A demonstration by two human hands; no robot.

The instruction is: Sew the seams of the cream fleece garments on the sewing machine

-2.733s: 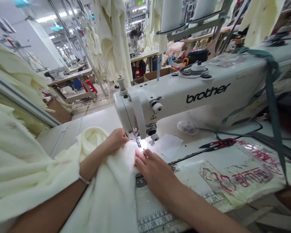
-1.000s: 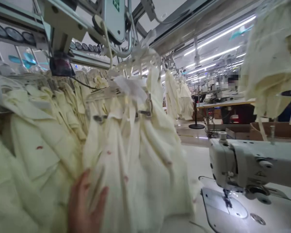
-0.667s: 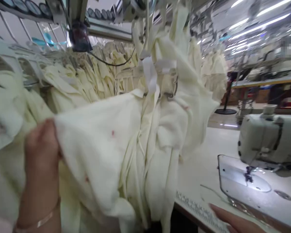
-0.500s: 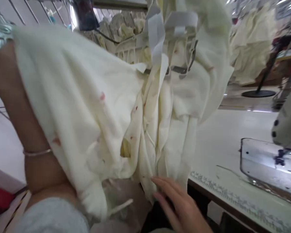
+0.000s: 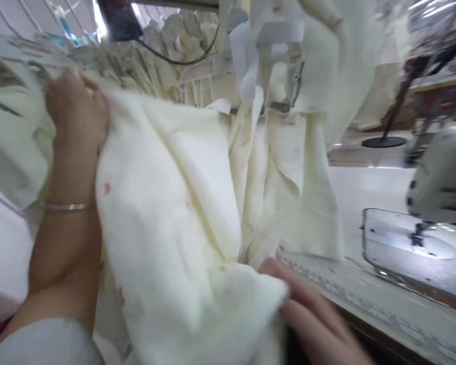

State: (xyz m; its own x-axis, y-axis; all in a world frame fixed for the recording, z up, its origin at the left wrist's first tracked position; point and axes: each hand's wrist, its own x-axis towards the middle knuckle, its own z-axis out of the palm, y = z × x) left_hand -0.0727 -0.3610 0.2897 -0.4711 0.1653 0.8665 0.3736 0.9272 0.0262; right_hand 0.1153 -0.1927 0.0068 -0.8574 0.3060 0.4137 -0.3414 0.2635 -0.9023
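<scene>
At ten o'clock I'm seeing the left hand [image 5: 78, 109] clenching the upper corner of a cream garment [image 5: 167, 218], which is filling the space from centre down to seven o'clock. Toward one o'clock, more cream cloth [image 5: 300, 208] is hanging below a dark hanger clip [image 5: 279, 107]. At five, the blurred right hand [image 5: 313, 306] is grasping the garment's lower edge. A sewing machine [image 5: 443, 175] is standing at three.

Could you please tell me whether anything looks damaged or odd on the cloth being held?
Small reddish spots mark the cream cloth held between the left hand and right hand, one of them just below the left hand. They stand out against the pale fabric, but blur hides whether they are stains or a print.
</scene>
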